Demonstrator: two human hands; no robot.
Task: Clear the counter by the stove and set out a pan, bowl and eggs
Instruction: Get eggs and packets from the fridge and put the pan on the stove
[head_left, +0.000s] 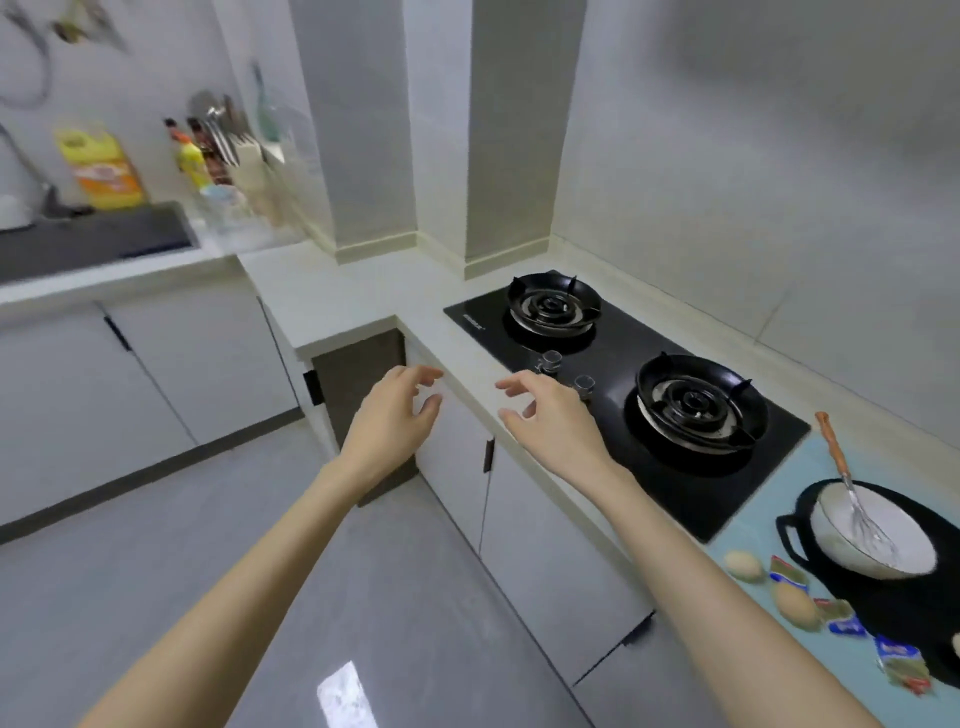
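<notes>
— What room is this?
— A home kitchen. There's a gas hob (618, 348) set in the white counter (332, 291) on the right, a sink (93, 239) far left and cupboards (156, 364) below.
— Anything else?
— Bottles (98, 166) and utensils (223, 135) by the far wall; eggs (795, 605) and a pan (883, 597) near right.

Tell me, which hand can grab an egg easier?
Probably the right hand. The eggs lie on the blue mat on its side, past the stove. The left hand hovers farther left and would have to cross over. Both hands are empty, fingers loose.
</notes>
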